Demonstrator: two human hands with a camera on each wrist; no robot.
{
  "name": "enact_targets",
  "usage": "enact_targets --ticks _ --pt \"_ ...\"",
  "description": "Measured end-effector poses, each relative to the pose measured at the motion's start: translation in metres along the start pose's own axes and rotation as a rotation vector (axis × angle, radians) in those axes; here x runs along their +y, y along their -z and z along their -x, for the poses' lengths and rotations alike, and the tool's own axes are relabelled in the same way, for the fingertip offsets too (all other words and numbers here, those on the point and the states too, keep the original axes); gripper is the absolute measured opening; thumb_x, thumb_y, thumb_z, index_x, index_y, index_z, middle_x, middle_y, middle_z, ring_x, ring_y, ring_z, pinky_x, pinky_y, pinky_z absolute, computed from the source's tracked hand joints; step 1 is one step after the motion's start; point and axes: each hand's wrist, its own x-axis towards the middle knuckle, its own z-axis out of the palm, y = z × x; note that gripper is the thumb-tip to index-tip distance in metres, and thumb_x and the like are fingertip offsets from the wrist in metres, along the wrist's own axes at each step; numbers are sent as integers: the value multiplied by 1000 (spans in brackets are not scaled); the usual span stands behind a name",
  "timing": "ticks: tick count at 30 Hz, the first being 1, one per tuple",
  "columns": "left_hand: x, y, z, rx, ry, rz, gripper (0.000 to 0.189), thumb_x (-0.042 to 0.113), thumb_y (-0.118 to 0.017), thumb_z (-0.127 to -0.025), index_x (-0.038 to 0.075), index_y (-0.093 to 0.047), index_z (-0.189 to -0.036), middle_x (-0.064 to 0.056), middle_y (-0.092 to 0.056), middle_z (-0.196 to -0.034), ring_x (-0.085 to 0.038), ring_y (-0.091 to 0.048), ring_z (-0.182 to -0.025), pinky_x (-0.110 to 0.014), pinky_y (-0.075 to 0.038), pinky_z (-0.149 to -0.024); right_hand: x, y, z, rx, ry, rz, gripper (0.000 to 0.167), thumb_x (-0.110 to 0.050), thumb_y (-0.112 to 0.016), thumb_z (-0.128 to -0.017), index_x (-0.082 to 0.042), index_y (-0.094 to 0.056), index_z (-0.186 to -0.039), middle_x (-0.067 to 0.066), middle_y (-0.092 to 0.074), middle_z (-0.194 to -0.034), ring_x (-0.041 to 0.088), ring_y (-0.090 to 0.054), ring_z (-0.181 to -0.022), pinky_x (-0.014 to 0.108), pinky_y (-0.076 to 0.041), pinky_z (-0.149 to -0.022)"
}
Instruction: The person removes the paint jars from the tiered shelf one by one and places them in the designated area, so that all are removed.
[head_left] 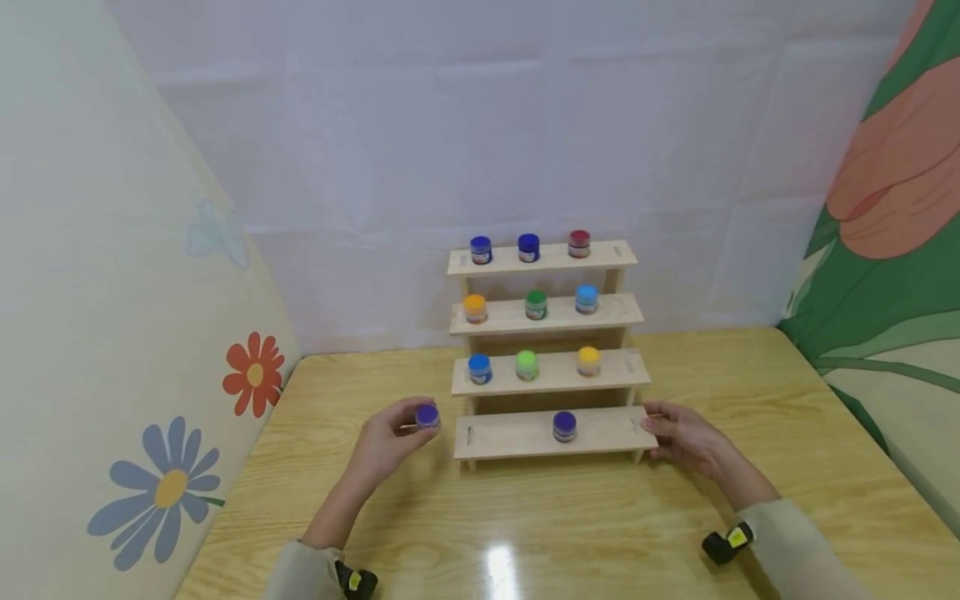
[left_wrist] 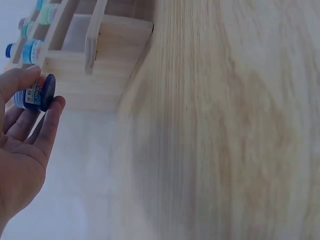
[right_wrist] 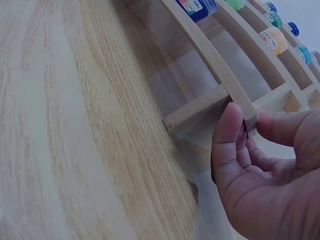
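My left hand (head_left: 384, 442) pinches a small purple-lidded paint jar (head_left: 427, 417) between thumb and fingers, just left of the bottom step of a wooden tiered rack (head_left: 510, 437). In the left wrist view the jar (left_wrist: 36, 93) is tipped sideways in that frame, its label showing. My right hand (head_left: 686, 440) grips the right end of the bottom step, thumb on top and fingers beneath; the right wrist view shows the hand (right_wrist: 270, 175) pinching the board's end (right_wrist: 244, 112). Another purple-lidded jar (head_left: 564, 426) stands on the bottom step, right of its middle.
The upper three steps each carry three paint jars, among them a red-lidded one (head_left: 579, 243), an orange one (head_left: 475, 308) and a yellow one (head_left: 588, 361). The rack stands on a wood-grain table (head_left: 570, 525) before a white cloth backdrop (head_left: 480, 125). Painted walls flank both sides.
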Motion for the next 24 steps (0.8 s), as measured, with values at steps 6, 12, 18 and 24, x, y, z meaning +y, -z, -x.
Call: enact_targets --ticks 6,12,18,24 --pt "-11 5 -9 9 19 40 49 13 -77 -91 4 -61 -136 -17 -69 -123 -33 -65 -115 -35 -58 -94 0 0 1 3 0 1 62 -13 -56 -104 12 -23 -151 6 -64 -108 13 -64 -89 25 -57 -70" --pt "-18 7 -19 -4 24 44 53 18 -78 -91 4 -60 -138 -16 -68 -125 -32 -63 -117 -41 -56 -98 0 -1 2 11 -5 4 63 -13 -56 -104 12 -22 -152 7 -63 -110 13 -64 -89 25 -57 -70" --pt "-28 11 -30 -20 14 61 55 24 -78 -91 6 -59 -140 -16 -67 -127 -34 -62 -119 -46 -54 -101 0 -2 2 27 -13 12 64 -13 -56 -104 12 -21 -152 10 -62 -114 14 -64 -88 26 -57 -70" --pt "-40 14 -43 -15 32 54 58 28 -79 -90 7 -59 -140 -18 -64 -132 -36 -60 -123 -48 -52 -103 1 -1 1 24 -9 9 65 -13 -55 -105 12 -19 -153 10 -62 -115 13 -65 -88 26 -58 -70"
